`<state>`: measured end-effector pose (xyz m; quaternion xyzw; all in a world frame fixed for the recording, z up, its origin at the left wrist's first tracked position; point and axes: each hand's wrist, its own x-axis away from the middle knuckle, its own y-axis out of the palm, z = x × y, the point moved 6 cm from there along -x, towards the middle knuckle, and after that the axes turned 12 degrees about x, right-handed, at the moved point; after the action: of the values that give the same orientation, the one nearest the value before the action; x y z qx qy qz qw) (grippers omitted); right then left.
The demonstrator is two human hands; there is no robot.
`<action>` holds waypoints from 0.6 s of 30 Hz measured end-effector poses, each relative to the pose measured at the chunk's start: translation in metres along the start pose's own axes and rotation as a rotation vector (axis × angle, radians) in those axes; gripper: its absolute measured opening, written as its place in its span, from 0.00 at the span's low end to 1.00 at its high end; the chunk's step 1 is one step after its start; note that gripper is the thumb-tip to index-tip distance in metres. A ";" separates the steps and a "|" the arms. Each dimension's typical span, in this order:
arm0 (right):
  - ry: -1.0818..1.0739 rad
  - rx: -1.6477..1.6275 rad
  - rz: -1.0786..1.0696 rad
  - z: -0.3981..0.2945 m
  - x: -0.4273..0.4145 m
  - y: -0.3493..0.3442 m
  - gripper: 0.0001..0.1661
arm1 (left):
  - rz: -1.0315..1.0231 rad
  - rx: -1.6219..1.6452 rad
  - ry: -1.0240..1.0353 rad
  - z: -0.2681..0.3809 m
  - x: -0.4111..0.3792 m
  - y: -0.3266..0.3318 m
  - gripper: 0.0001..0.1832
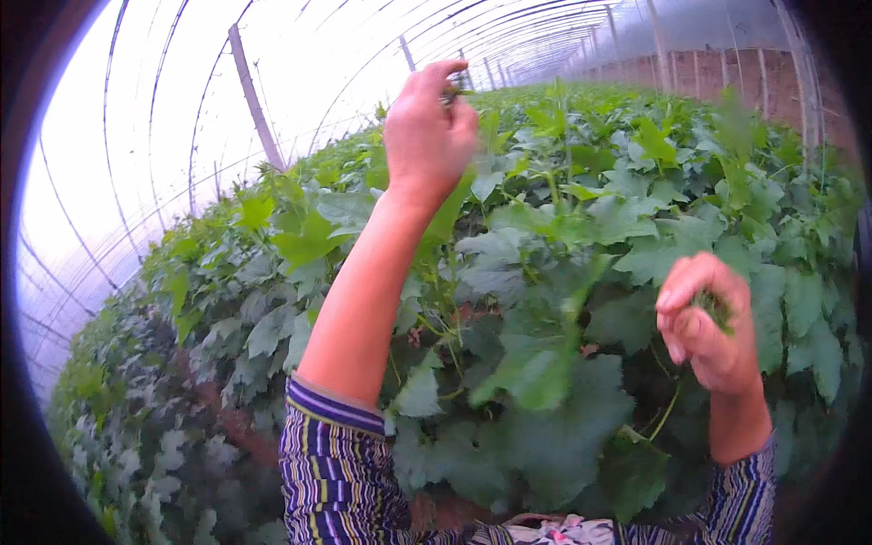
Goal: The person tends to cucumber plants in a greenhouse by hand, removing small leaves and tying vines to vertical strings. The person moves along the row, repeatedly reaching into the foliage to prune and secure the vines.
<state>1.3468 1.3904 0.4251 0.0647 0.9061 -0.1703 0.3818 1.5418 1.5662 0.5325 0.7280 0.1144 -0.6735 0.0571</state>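
Note:
My left hand (428, 133) is raised at the top middle, its fingers curled round a small dark green plant piece (452, 94) by the thumb. Lower on the right, my right hand (715, 327) is curled with thumb and fingertips close together. A tuft of green plant matter (714, 306) shows inside its palm. Both hands are slightly blurred, and what exactly each one holds is too small to tell. Between them grow broad lobed leaves (565, 422) on upright leafy plants, with a pale green stem (664, 412) below my right hand.
Dense rows of leafy plants (613, 170) fill the greenhouse far into the distance. A leaning post (255, 95) stands at the left under thin curved roof ribs (197, 102). More posts (659, 48) and a brown wall (742, 75) line the right side. Bare soil (238, 422) shows at lower left.

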 end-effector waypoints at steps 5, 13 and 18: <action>-0.090 0.354 -0.086 -0.014 -0.109 0.091 0.09 | 0.245 0.693 -0.802 -0.111 0.055 -0.072 0.05; -0.513 1.507 -0.078 0.004 -0.254 0.160 0.26 | 0.005 0.723 -0.657 -0.134 0.049 -0.045 0.13; -0.412 1.624 -0.320 0.031 -0.286 0.173 0.35 | -0.011 0.913 -0.606 -0.085 0.084 -0.089 0.11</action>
<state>1.6102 1.5449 0.5640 0.1573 0.4136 -0.8276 0.3453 1.6083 1.6804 0.4623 0.4515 -0.2070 -0.8347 -0.2378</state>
